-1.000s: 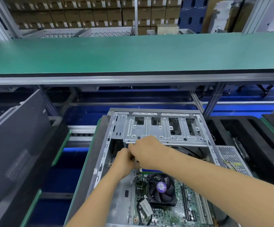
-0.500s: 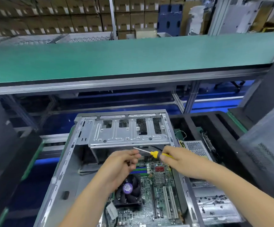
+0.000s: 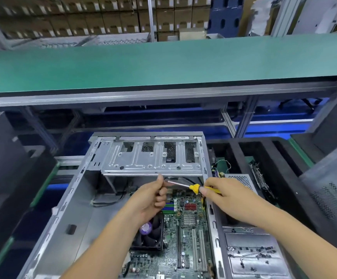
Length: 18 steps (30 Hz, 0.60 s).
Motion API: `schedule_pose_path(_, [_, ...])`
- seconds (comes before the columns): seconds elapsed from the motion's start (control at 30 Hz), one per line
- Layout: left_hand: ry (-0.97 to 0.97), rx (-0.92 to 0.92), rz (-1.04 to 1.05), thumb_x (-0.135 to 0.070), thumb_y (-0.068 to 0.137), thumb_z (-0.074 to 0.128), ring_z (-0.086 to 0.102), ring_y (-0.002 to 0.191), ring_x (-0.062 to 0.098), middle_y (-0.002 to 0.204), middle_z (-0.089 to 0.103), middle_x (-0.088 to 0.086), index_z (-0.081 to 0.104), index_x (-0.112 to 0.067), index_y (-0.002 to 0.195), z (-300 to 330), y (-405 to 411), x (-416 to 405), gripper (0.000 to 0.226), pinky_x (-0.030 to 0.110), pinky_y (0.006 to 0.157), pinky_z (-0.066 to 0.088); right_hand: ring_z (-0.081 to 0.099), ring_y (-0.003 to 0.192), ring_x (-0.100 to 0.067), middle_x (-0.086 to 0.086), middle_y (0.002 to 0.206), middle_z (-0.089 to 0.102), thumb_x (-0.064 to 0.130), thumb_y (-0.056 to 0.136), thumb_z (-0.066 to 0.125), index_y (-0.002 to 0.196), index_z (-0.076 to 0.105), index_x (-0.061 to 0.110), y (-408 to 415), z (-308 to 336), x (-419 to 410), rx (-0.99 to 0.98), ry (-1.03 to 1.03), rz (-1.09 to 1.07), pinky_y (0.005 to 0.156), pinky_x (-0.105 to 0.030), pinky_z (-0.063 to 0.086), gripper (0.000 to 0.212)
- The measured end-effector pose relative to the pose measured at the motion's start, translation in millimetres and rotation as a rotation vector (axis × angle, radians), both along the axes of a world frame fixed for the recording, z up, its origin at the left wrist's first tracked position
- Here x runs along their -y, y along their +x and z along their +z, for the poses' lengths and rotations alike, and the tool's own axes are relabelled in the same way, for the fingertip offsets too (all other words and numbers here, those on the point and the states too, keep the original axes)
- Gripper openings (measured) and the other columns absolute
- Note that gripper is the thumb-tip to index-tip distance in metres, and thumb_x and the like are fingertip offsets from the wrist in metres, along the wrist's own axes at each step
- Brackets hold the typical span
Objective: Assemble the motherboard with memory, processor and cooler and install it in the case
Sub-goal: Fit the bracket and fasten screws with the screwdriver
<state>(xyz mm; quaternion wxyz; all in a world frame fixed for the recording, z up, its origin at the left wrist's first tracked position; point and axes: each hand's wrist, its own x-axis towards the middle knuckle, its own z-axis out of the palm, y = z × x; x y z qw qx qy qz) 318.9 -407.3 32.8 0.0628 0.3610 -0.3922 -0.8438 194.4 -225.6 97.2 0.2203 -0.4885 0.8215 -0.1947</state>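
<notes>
An open grey computer case lies in front of me with a green motherboard inside it. A black cooler fan with a purple hub sits on the board, partly under my left wrist. My right hand grips the yellow handle of a screwdriver. My left hand pinches the metal shaft near its tip, just below the case's drive cage. Both hands hover over the upper part of the board.
A tray with several small dark screws lies to the right of the case. Black foam compartments hold parts at the right. Dark case panels stand at the left and right. A green conveyor belt runs across behind.
The hands came out from under the drive cage and drew apart. The right hand now holds the screwdriver by its handle, the left by its tip. The view shifted right.
</notes>
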Motion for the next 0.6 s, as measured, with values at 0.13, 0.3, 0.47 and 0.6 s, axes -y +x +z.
schedule_pose_path(0.13, [0.173,-0.061,-0.009,-0.023,0.097,0.048,0.034,0.044,0.008,0.056,0.042,-0.002,0.054,-0.006,0.099,-1.4,-0.6,-0.9,0.019,0.017,0.04,0.033,0.045,0.053,-0.008,0.007,0.059,0.051,0.046,0.097,0.041,0.072,0.045,0.033,-2.5,-2.7,2.1,-0.019,0.018,-0.001,0.054,-0.025,0.036,0.028])
schedule_pose_path(0.3, [0.313,-0.166,-0.009,-0.01,0.086,0.051,0.043,0.054,0.008,0.066,0.05,0.002,0.073,0.005,0.097,0.3,2.7,4.0,0.03,0.017,0.049,0.043,0.044,0.051,-0.007,0.007,0.058,0.051,0.045,0.097,0.042,0.073,0.047,0.032,-3.4,-2.4,3.5,-0.016,0.018,-0.006,0.052,-0.024,0.035,0.027])
schedule_pose_path(0.47, [0.252,-0.161,0.105,0.005,0.088,0.051,0.057,0.065,0.013,0.077,0.059,0.011,0.066,0.009,0.1,-1.2,1.7,5.0,0.019,0.018,0.058,0.055,0.042,0.049,-0.006,0.004,0.059,0.052,0.046,0.097,0.041,0.078,0.051,0.03,-4.1,-0.7,1.3,-0.035,0.002,-0.011,0.05,-0.021,0.031,0.026])
schedule_pose_path(0.6, [0.262,-0.119,0.133,-0.001,0.08,0.063,0.063,0.058,0.013,0.077,0.067,0.013,0.069,0.005,0.083,-1.7,2.2,3.4,0.009,0.02,0.055,0.056,0.05,0.057,-0.012,-0.001,0.068,0.059,0.046,0.097,0.039,0.083,0.054,0.028,-6.7,2.3,0.3,-0.071,0.005,-0.027,0.054,-0.025,0.036,0.027])
